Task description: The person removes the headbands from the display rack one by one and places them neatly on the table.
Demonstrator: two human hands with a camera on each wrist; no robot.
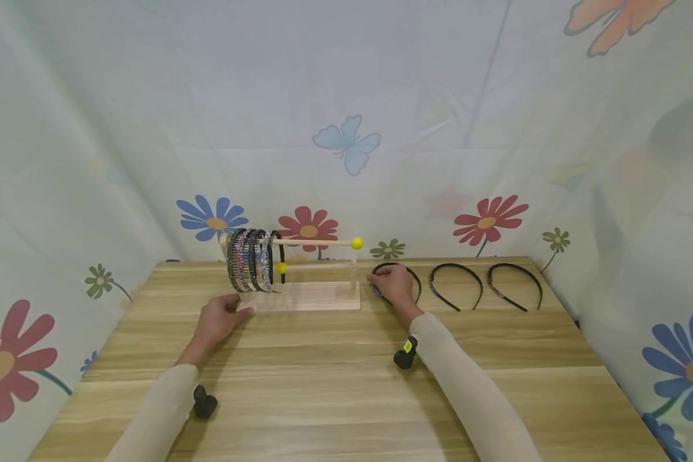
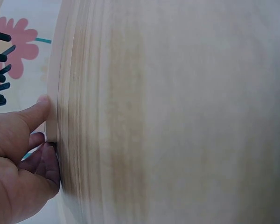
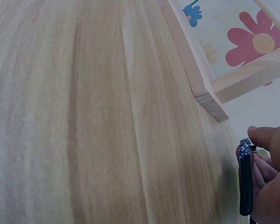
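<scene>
A wooden headband stand (image 1: 317, 298) stands toward the back of the table. Several glittery headbands (image 1: 266, 263) hang together at the left end of its upper rod. My left hand (image 1: 218, 317) grips the left front corner of the stand's base, thumb along the front edge in the left wrist view and fingers tucked around the end. To the right of the stand, my right hand (image 1: 397, 285) pinches a black headband (image 3: 245, 182) with a sparkly section between thumb and fingers. Part of this headband is hidden behind the hand.
Two more headbands, one middle (image 1: 482, 290) and one far right (image 1: 540, 292), lie on the wooden table (image 1: 323, 385). The stand's rod ends in a yellow ball (image 1: 357, 243); another yellow ball (image 1: 281, 268) shows beside the hung headbands. A flowered cloth (image 1: 265, 128) hangs behind.
</scene>
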